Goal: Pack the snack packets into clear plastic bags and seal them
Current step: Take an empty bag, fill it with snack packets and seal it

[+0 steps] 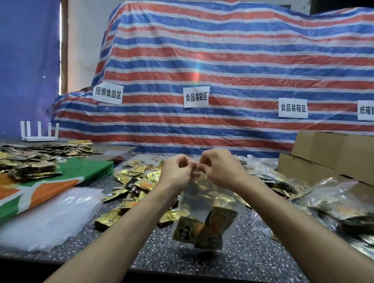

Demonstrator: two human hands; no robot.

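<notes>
My left hand [176, 170] and my right hand [220, 167] are raised side by side above the dark speckled tabletop [251, 254]. Their fingers are curled, and both pinch the top edge of a small clear plastic bag [196, 198]. The bag hangs straight down from my fingertips, between my forearms. Two black-and-gold snack packets [207, 228] sit at its bottom. Behind it lies a loose heap of gold foil packets [135, 182]. A stack of empty clear bags [52, 216] rests to my left, and filled bags [335, 207] lie to my right.
</notes>
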